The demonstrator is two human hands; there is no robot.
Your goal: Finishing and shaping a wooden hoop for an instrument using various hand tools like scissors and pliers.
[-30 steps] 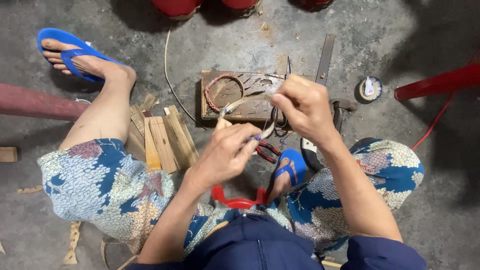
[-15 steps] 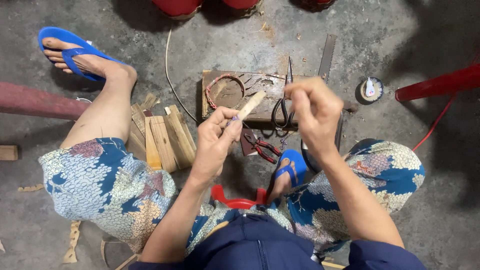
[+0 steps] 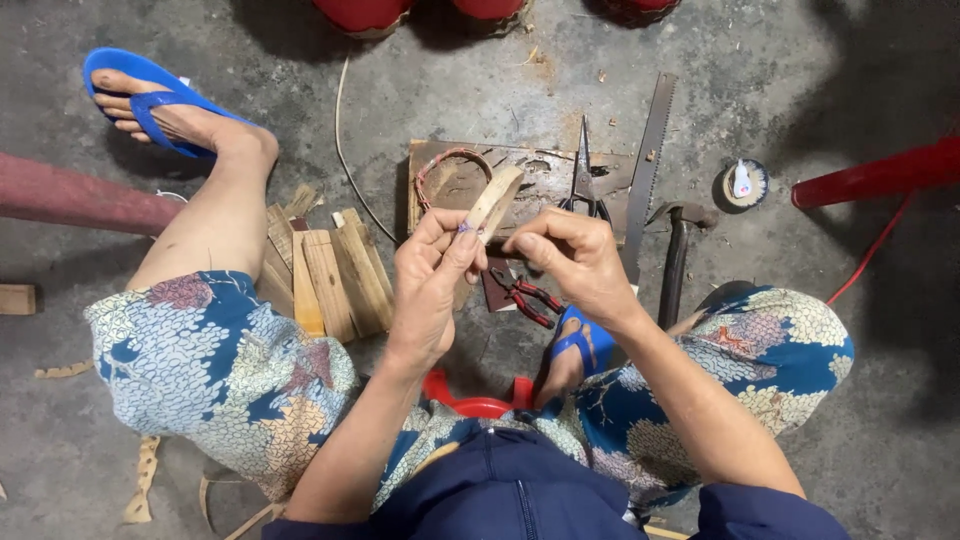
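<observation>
— How do the person's hands sit?
— Both are raised in front of the knees, close together. The left hand (image 3: 432, 270) curls, thumb and fingers (image 3: 462, 232) pinched at the tip.
— And the other?
— The right hand (image 3: 572, 262) arches palm-down, its fingertips bent toward the left thumb, forearm angling back to the body.

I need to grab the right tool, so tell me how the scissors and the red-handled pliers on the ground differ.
The scissors have dark handles and long thin blades; the pliers have red handles and short dark jaws. The scissors lie on the wooden board, pointing away from the person; the pliers lie slantwise on the concrete floor, partly hidden under the right hand. No hand touches either tool.
</observation>
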